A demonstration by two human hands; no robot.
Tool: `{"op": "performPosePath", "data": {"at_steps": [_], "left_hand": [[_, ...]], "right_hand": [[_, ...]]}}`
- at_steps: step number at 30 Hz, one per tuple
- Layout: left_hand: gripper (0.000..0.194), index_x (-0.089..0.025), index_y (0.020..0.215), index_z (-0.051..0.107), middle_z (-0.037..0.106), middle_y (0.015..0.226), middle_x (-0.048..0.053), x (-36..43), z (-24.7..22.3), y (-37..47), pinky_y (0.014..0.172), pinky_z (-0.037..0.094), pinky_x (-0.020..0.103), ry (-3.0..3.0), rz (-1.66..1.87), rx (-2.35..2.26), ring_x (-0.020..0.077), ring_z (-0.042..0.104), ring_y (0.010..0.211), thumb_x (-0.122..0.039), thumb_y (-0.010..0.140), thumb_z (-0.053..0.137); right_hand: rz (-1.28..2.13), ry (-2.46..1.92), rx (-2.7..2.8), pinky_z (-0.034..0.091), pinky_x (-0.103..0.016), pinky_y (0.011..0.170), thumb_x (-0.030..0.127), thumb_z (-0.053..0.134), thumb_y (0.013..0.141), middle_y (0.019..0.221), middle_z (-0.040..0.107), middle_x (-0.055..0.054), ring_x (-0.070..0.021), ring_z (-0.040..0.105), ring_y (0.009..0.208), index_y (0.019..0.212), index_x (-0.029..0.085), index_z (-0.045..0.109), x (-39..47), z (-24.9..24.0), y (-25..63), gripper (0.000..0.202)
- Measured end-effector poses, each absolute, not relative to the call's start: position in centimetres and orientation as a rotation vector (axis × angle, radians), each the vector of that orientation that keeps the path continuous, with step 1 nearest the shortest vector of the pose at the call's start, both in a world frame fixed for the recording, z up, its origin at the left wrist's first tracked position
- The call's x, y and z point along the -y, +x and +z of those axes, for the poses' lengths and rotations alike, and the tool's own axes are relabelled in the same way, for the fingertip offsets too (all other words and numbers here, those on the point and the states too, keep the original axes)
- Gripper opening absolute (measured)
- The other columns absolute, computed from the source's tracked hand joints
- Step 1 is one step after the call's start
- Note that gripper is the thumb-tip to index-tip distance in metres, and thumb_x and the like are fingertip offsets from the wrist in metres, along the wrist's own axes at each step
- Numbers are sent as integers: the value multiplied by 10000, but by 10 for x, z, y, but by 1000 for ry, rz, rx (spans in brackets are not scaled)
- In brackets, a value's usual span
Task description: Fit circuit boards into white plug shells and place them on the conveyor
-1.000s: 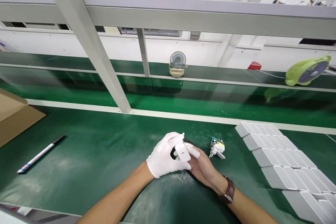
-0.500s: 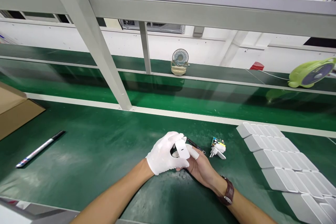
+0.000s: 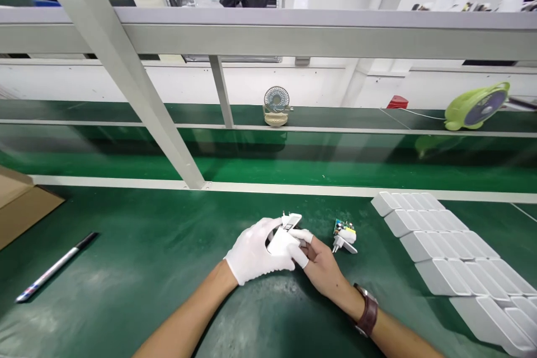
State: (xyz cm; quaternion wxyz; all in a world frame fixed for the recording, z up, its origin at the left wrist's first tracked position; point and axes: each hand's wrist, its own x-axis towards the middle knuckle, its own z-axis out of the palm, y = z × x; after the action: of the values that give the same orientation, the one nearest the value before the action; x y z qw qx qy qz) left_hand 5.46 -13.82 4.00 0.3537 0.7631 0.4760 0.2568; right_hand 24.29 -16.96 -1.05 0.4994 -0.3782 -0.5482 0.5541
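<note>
A small white plastic casing (image 3: 282,242) is held over the green bench, tilted, with a white end piece with ports and metal prongs (image 3: 291,221) at its top. My left hand (image 3: 255,250), in a white glove, wraps round the casing from the left. On its right side my right hand (image 3: 321,264) has white-covered fingertips closed against the casing and the end piece. Just right of the hands lies a circuit board with a white plug (image 3: 344,235).
White casings (image 3: 444,251) stand in rows at the right. A marker pen (image 3: 56,267) and a cardboard box (image 3: 25,207) are at the left. A slanted metal post (image 3: 146,106) rises behind the bench. A small fan (image 3: 276,105) and a green fan (image 3: 476,106) are on the ledge.
The casing has turned in my hands, and the end piece with prongs now shows at its top. My right fingers have moved up onto it. The camera view has levelled.
</note>
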Motion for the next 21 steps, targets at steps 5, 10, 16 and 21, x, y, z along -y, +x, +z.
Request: {"op": "performPosePath", "data": {"at_steps": [5, 10, 16, 21], "left_hand": [[417, -219, 996, 605, 637, 859, 1, 137, 40, 67, 691, 486, 331, 1732, 676, -1252, 203, 617, 752, -244, 638, 818], [547, -176, 1240, 496, 673, 853, 35, 131, 31, 63, 700, 504, 335, 1165, 931, -1011, 193, 653, 731, -348, 787, 749], [419, -135, 987, 610, 686, 716, 83, 123, 32, 60, 639, 493, 305, 648, 1139, -743, 202, 661, 687, -524, 952, 460], [434, -141, 879, 628, 617, 707, 44, 117, 30, 53, 433, 325, 219, 326, 1065, -624, 88, 454, 475, -549, 924, 489]], "right_hand": [[1123, -858, 1632, 579, -374, 879, 336, 443, 1045, 1157, 695, -67, -206, 668, 1027, 1354, 266, 579, 170, 2, 254, 346], [267, -1082, 2018, 495, -504, 994, 168, 474, 996, 1241, 658, -133, -289, 596, 1161, 1377, 220, 558, 156, -1, 270, 394], [-205, -1415, 2413, 479, -392, 637, 30, 525, 845, 843, 637, -118, -264, 585, 747, 968, 186, 729, 151, -19, 270, 285], [-182, -1353, 2428, 455, -344, 591, -17, 495, 804, 793, 591, -101, -242, 568, 721, 732, 201, 683, 155, -28, 273, 298]]}}
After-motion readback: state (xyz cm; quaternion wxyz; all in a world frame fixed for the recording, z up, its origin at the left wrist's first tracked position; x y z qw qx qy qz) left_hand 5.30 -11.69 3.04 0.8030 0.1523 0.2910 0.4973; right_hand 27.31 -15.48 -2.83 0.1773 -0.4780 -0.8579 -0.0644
